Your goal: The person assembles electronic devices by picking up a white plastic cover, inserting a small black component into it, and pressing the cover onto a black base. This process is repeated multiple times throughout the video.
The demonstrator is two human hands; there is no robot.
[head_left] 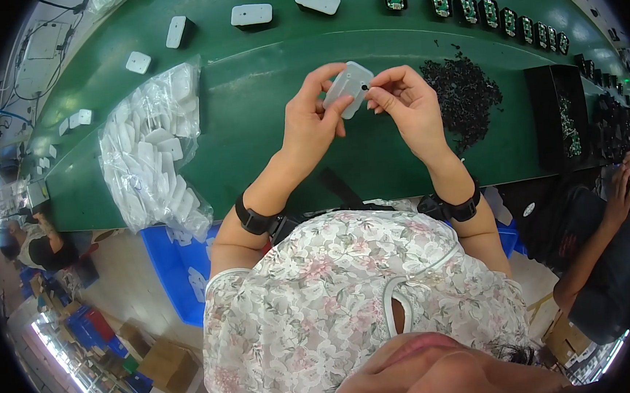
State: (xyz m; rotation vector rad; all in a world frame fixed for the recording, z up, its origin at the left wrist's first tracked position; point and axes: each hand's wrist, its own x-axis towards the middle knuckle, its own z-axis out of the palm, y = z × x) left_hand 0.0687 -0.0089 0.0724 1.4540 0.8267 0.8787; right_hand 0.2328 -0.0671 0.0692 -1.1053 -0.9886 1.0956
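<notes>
My left hand (311, 116) grips a white plastic cover (348, 92) by its left edge and tilts it above the green table. At the cover's right edge, my right hand (410, 108) pinches a small black part (365, 87) between thumb and forefinger, against the cover. Its exact shape is too small to make out. To the right of that hand lies a loose pile of small black parts (465, 95). A clear plastic bag (155, 153) full of similar white covers lies to the left of my left hand.
Several white-topped housings, one a white-and-black housing (251, 15), stand along the far side of the green table (262, 72). A row of black housings with green circuit boards (440, 1) curves off right. A black box (558, 117) sits at right, near another person's hand (625, 186). A blue bin (170, 272) stands below the table edge.
</notes>
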